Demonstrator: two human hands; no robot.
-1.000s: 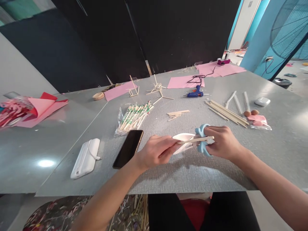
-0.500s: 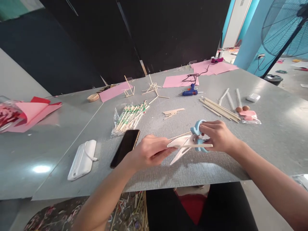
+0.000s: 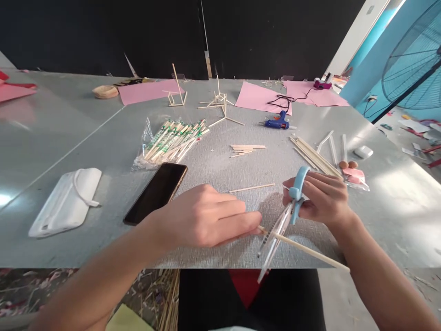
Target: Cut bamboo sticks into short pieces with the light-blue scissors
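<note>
My left hand (image 3: 210,218) is closed, pinching one end of a thin wooden stick (image 3: 315,252). The stick slants down to the right and lies between the blades of a pair of scissors (image 3: 279,225). Around the scissors' light blue handles, the fingers of my right hand (image 3: 325,195) are wrapped; the blades point down toward the table's front edge. Just beyond my hands one loose stick (image 3: 253,188) lies on the grey table (image 3: 220,174). Farther back is a small group of short cut sticks (image 3: 246,149).
To the left are a phone (image 3: 156,193), a white power bank (image 3: 65,200) and a bag of wrapped chopsticks (image 3: 172,140). Stick frames (image 3: 223,110) stand behind. A blue glue gun (image 3: 277,121), long sticks (image 3: 315,156) and a white case (image 3: 363,152) lie to the right.
The scissors have turned so their blades point more steeply down. The stick now slants downward to the right, and both hands are lower in view. The head view has shifted.
</note>
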